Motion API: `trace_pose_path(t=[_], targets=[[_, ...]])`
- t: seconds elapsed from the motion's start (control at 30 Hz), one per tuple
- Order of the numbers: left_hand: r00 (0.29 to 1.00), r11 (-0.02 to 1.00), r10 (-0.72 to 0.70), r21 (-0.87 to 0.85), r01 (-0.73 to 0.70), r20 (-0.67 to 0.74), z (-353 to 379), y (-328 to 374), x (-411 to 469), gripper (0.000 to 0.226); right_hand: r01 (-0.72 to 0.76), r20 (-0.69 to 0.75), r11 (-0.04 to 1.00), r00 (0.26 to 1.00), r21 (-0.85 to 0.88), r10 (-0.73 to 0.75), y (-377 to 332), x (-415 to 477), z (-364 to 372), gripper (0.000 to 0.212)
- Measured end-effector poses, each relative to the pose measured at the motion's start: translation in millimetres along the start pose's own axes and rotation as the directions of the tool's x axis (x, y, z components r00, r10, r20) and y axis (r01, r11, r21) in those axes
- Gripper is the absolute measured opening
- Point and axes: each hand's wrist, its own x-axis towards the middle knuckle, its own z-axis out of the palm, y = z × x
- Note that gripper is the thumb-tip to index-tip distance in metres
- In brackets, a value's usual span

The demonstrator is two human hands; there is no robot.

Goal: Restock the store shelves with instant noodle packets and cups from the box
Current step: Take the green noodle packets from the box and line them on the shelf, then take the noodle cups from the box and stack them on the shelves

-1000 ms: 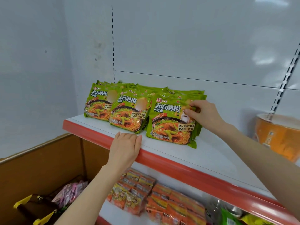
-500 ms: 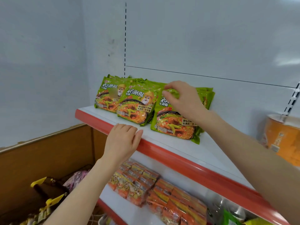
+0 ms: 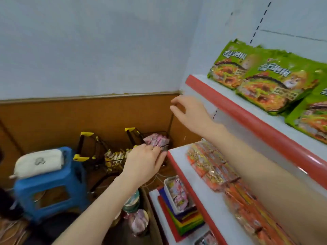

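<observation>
Green instant noodle packets (image 3: 265,76) lean in a row on the upper white shelf with a red front edge (image 3: 247,119). Orange packets (image 3: 214,167) lie in rows on the shelf below. My right hand (image 3: 189,112) hangs in the air left of the upper shelf, fingers loosely apart and holding nothing. My left hand (image 3: 145,161) is lower, palm down, fingers reaching toward a wire basket of pink packets (image 3: 156,140); it holds nothing. Noodle cups (image 3: 139,221) sit near the floor below my left forearm.
A second wire basket with yellow handles holds yellow packets (image 3: 115,156). A blue plastic stool (image 3: 51,184) with a white pouch (image 3: 39,161) on top stands at the left. Brown wall panelling (image 3: 70,119) runs behind. A white tray of pink packets (image 3: 177,193) rests on the bottom shelf.
My view has swung left and down. My right hand has let go of the green packet and drawn off the shelf. My left hand has left the red shelf edge and dropped toward the baskets.
</observation>
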Motion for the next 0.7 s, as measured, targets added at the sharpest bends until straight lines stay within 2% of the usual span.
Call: trace_pose_path(t=[0.13, 0.3, 0.43, 0.53, 0.67, 0.7], targets=[[0.976, 0.988, -0.152, 0.060, 0.144, 0.153, 11, -61, -73, 0.044, -0.034, 0.149, 0.999, 0.988, 0.025, 0.030, -31, 0, 82, 0.031], [0.908, 0.967, -0.254, 0.111, 0.230, 0.332, 34, -114, -159, 0.039, -0.111, 0.300, 0.992, 0.950, 0.056, 0.089, -51, -26, 174, 0.030], [0.842, 0.957, -0.290, 0.116, 0.267, 0.455, 56, -130, -209, 0.029, -0.207, 0.419, 0.977, 0.893, 0.055, 0.166, -52, -58, 226, 0.032], [0.749, 0.939, -0.327, 0.112, 0.324, 0.576, 74, -133, -240, 0.028, -0.254, 0.500, 0.967, 0.842, 0.037, 0.202, -43, -83, 261, 0.031], [0.578, 0.904, -0.399, 0.200, 0.377, 0.712, 99, -131, -268, 0.023, -0.281, 0.573, 0.960, 0.785, -0.013, 0.237, -26, -118, 303, 0.028], [0.545, 0.891, -0.419, 0.215, 0.400, 0.726, 107, -131, -275, 0.029, -0.291, 0.584, 0.957, 0.774, -0.017, 0.246, -23, -125, 311, 0.028]])
